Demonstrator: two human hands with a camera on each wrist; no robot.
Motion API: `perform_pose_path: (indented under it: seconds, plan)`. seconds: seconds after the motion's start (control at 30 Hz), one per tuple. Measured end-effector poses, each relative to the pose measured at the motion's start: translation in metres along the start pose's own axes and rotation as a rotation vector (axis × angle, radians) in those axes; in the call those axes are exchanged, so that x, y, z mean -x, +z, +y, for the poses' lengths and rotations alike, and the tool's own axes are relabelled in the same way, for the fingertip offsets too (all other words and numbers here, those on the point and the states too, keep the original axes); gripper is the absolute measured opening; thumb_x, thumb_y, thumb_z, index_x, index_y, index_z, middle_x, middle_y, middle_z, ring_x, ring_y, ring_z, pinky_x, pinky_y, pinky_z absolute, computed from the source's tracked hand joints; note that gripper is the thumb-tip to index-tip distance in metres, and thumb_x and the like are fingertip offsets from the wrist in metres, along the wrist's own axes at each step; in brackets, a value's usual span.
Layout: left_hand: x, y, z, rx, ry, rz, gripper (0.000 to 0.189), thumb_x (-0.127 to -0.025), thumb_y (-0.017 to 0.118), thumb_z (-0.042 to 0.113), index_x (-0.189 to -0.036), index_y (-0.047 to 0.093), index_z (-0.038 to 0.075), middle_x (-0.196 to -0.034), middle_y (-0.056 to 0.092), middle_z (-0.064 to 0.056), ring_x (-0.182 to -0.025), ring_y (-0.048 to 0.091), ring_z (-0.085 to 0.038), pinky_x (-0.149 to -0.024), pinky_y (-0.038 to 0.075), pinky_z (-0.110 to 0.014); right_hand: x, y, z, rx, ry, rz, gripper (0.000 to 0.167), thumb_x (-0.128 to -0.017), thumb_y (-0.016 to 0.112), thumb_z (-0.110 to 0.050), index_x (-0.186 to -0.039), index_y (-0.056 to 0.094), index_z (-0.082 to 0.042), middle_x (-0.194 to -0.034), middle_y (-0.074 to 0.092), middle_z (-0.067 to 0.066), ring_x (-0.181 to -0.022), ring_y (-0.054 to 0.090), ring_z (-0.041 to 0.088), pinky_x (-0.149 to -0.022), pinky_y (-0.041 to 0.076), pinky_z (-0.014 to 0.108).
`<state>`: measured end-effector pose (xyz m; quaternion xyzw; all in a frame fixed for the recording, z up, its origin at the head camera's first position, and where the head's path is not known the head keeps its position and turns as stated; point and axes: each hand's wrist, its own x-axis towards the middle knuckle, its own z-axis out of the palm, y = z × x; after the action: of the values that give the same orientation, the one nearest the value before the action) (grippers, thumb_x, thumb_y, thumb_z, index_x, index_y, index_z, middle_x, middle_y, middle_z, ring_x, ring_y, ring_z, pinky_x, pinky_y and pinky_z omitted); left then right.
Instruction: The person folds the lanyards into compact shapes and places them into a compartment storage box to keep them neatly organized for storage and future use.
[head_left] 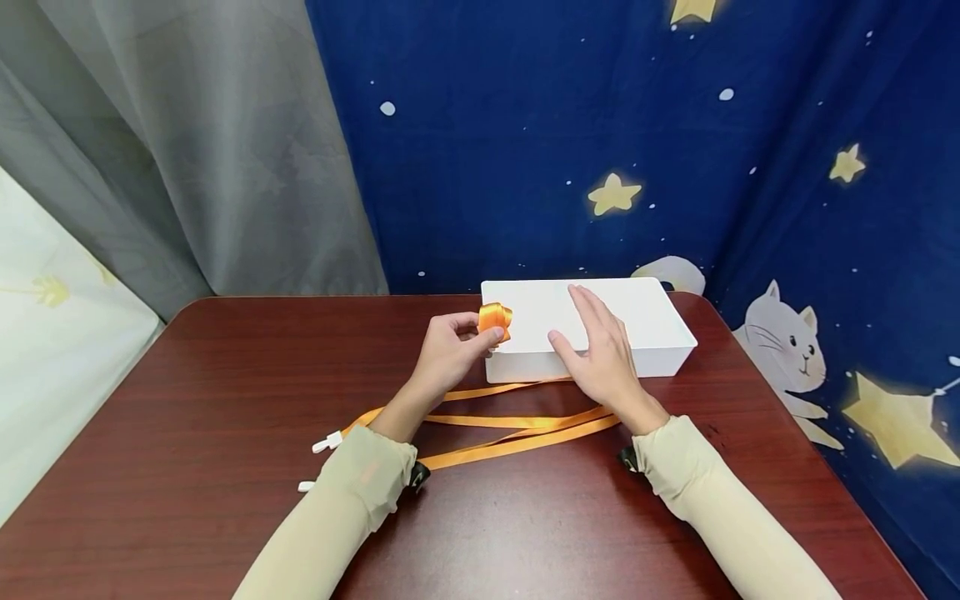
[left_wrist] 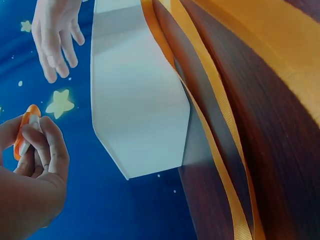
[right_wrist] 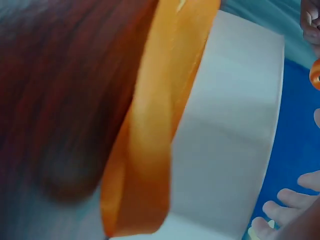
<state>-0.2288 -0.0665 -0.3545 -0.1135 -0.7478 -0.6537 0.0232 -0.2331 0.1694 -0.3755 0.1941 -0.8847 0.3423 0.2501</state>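
My left hand (head_left: 442,354) pinches a rolled-up orange lanyard (head_left: 492,317) between thumb and fingers, raised near the left end of a white box (head_left: 517,367). A bit of white shows beside the orange roll (left_wrist: 24,135) in the left wrist view. Over the front side of the box, my right hand (head_left: 606,358) is held up with fingers extended and nothing in its grasp. Beneath both forearms, loose orange lanyards (head_left: 517,431) stretch across the table, with white clips (head_left: 327,442) at their left ends.
The dark red-brown wooden table (head_left: 225,392) carries the box near its back edge. Behind it hang a grey curtain (head_left: 247,150) and a blue star-patterned curtain (head_left: 510,142), which continues along the right side.
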Motion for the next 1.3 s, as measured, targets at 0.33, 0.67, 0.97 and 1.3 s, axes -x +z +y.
perform_pose_path:
  seconds: [0.33, 0.67, 0.97, 1.3]
  plan:
    - [-0.015, 0.005, -0.005, -0.067, -0.043, 0.013, 0.029, -0.089, 0.077, 0.017, -0.11, 0.071, -0.003, -0.096, 0.074, -0.016, -0.086, 0.07, -0.035, -0.078, 0.058, -0.043, 0.002, -0.003, 0.018, 0.145, 0.215, -0.169, 0.091, -0.09, 0.067, -0.049, -0.155, 0.028, 0.0, -0.159, 0.026, 0.023, -0.147, 0.022, 0.039, -0.117, 0.016, 0.058]
    - [-0.025, 0.008, -0.01, -0.164, -0.088, 0.02, 0.027, -0.088, 0.077, 0.02, -0.105, 0.073, 0.0, -0.09, 0.073, -0.012, -0.071, 0.062, -0.017, -0.064, 0.052, -0.026, 0.003, -0.003, 0.021, 0.177, 0.318, -0.249, 0.094, -0.089, 0.064, -0.059, -0.153, 0.031, 0.001, -0.158, 0.026, 0.027, -0.145, 0.025, 0.043, -0.114, 0.022, 0.061]
    - [-0.034, 0.012, -0.01, -0.228, -0.108, 0.009, 0.026, -0.088, 0.077, 0.021, -0.104, 0.074, 0.001, -0.089, 0.073, -0.01, -0.076, 0.062, -0.018, -0.064, 0.05, -0.026, -0.005, -0.011, 0.018, 0.156, 0.407, -0.319, 0.104, -0.085, 0.068, -0.062, -0.155, 0.026, 0.002, -0.158, 0.027, 0.025, -0.143, 0.03, 0.044, -0.113, 0.028, 0.058]
    - [-0.047, 0.022, -0.016, -0.385, -0.18, 0.048, 0.027, -0.084, 0.08, 0.018, -0.101, 0.074, -0.002, -0.086, 0.069, -0.009, -0.074, 0.059, -0.017, -0.062, 0.05, -0.023, -0.011, -0.016, 0.013, 0.155, 0.48, -0.36, 0.106, -0.082, 0.073, -0.06, -0.154, 0.027, 0.003, -0.156, 0.031, 0.026, -0.138, 0.039, 0.045, -0.107, 0.037, 0.057]
